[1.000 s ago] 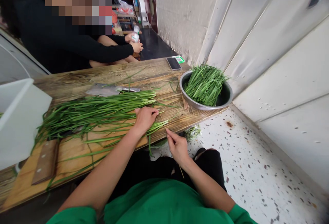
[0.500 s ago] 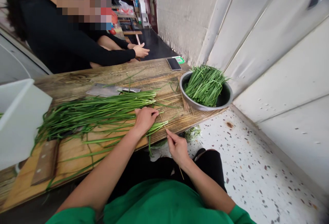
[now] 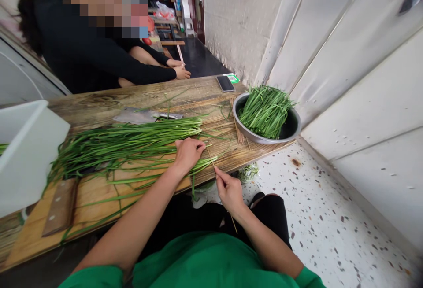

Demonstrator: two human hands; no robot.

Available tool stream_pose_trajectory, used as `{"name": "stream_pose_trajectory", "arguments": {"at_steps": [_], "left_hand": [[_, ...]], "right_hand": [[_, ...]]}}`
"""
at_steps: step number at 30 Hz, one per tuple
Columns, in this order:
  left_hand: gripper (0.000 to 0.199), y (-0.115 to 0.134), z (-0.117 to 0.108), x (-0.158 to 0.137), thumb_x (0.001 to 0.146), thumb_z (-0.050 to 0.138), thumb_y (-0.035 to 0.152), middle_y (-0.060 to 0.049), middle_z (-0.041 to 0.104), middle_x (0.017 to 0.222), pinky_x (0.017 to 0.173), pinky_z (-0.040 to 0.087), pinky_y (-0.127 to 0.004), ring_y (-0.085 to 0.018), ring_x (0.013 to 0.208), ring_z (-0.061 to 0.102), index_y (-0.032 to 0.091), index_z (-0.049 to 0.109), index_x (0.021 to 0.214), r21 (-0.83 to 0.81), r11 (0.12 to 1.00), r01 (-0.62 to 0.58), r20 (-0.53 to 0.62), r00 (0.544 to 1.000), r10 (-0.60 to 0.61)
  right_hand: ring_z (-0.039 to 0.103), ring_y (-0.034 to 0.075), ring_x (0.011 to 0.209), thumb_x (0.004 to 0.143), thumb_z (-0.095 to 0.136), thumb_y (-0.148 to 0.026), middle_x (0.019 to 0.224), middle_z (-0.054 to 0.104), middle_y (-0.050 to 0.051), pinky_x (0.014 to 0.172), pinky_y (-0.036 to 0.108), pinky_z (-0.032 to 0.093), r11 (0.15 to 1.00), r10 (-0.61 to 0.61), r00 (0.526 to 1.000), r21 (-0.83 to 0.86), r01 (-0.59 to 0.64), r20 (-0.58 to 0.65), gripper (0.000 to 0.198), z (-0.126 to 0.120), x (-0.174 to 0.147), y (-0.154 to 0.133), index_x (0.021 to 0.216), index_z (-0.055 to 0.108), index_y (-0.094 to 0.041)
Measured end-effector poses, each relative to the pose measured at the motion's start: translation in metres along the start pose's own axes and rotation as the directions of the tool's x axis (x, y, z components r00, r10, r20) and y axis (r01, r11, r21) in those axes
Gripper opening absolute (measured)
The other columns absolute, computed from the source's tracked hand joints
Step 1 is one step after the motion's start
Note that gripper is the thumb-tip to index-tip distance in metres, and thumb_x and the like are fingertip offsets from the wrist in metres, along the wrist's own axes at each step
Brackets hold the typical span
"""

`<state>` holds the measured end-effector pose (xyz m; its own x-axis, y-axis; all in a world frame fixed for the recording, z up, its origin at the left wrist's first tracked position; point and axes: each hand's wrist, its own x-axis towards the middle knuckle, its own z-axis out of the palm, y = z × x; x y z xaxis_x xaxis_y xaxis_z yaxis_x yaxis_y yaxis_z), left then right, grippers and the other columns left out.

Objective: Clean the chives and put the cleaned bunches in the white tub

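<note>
My right hand (image 3: pixel 229 193) pinches a thin bamboo skewer (image 3: pixel 212 158), which runs up toward the left fingertips and out below the palm. With fingers pressed together, my left hand (image 3: pixel 189 153) grips garlic chives at their pale stem ends, close to the skewer's upper end. Whether the skewer pierces the stems is too small to tell. A large pile of garlic chives (image 3: pixel 132 142) lies left of and beyond the left hand, partly across the wooden cutting board (image 3: pixel 95 186). Loose chive stems pass beneath my left forearm.
A metal bowl (image 3: pixel 254 137) of chives stands at the table's right end, beside several loose skewers (image 3: pixel 238 129). A cleaver (image 3: pixel 135 115), a wooden knife handle (image 3: pixel 61 208), a phone (image 3: pixel 226 83) and a white bin (image 3: pixel 29 156) are around. A person (image 3: pixel 89 54) sits across.
My hands keep almost the same grip and place. The view has shifted slightly. Across the table, the other person's hands have drawn down and closer together.
</note>
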<state>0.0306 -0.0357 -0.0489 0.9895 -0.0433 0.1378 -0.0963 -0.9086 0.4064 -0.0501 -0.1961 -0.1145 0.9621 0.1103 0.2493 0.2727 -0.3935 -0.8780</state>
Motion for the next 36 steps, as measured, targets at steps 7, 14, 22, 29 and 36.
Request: {"name": "stream_pose_trajectory", "arguments": {"at_steps": [7,14,22,29,36], "left_hand": [[0.019,-0.003,0.003,0.0,0.076,0.047,0.028,0.0,0.068,0.085,0.077,0.027,-0.037,-0.02,0.084,0.055,0.024,0.066,0.076,0.009,0.999,-0.033,-0.011,0.999,0.033],[0.02,-0.001,0.001,-0.001,0.076,0.047,0.028,-0.001,0.068,0.086,0.079,0.027,-0.037,-0.02,0.086,0.054,0.024,0.066,0.078,0.013,1.0,-0.011,-0.002,1.0,0.011],[0.019,-0.002,0.002,-0.001,0.076,0.047,0.027,0.0,0.068,0.084,0.077,0.028,-0.037,-0.021,0.083,0.055,0.025,0.067,0.074,0.029,0.999,-0.026,-0.011,1.0,0.027],[0.02,-0.004,0.001,-0.002,0.076,0.047,0.027,0.0,0.068,0.083,0.077,0.027,-0.037,-0.021,0.082,0.055,0.024,0.067,0.074,0.007,0.998,-0.067,-0.007,0.998,0.067],[0.019,-0.001,-0.007,-0.008,0.077,0.048,0.029,0.0,0.068,0.084,0.078,0.029,-0.034,-0.018,0.082,0.055,0.025,0.067,0.077,-0.047,0.984,-0.173,0.077,0.981,0.176]], "right_hand": [[0.064,0.017,0.083,0.08,0.044,-0.019,0.099,0.065,0.003,0.081,0.027,0.05,1.0,0.017,1.0,-0.009,-0.017,0.0,0.032,0.0,0.0,0.0,0.108,0.06,-0.02],[0.065,0.017,0.079,0.08,0.045,-0.02,0.096,0.066,0.002,0.077,0.028,0.052,1.0,0.029,1.0,-0.006,-0.029,-0.001,0.031,0.0,0.002,-0.001,0.107,0.061,-0.022],[0.065,0.018,0.078,0.08,0.045,-0.02,0.096,0.066,0.003,0.076,0.027,0.052,1.0,0.021,1.0,-0.002,-0.021,-0.003,0.03,0.0,0.004,-0.001,0.105,0.062,-0.022],[0.065,0.018,0.082,0.08,0.045,-0.019,0.098,0.066,0.002,0.078,0.028,0.051,1.0,0.023,1.0,0.01,-0.023,-0.016,0.03,0.005,0.007,0.0,0.104,0.062,-0.022],[0.063,0.017,0.086,0.08,0.045,-0.02,0.1,0.065,0.003,0.082,0.027,0.049,1.0,0.015,0.999,-0.026,-0.016,-0.036,0.03,0.01,0.013,-0.005,0.106,0.062,-0.022]]}}
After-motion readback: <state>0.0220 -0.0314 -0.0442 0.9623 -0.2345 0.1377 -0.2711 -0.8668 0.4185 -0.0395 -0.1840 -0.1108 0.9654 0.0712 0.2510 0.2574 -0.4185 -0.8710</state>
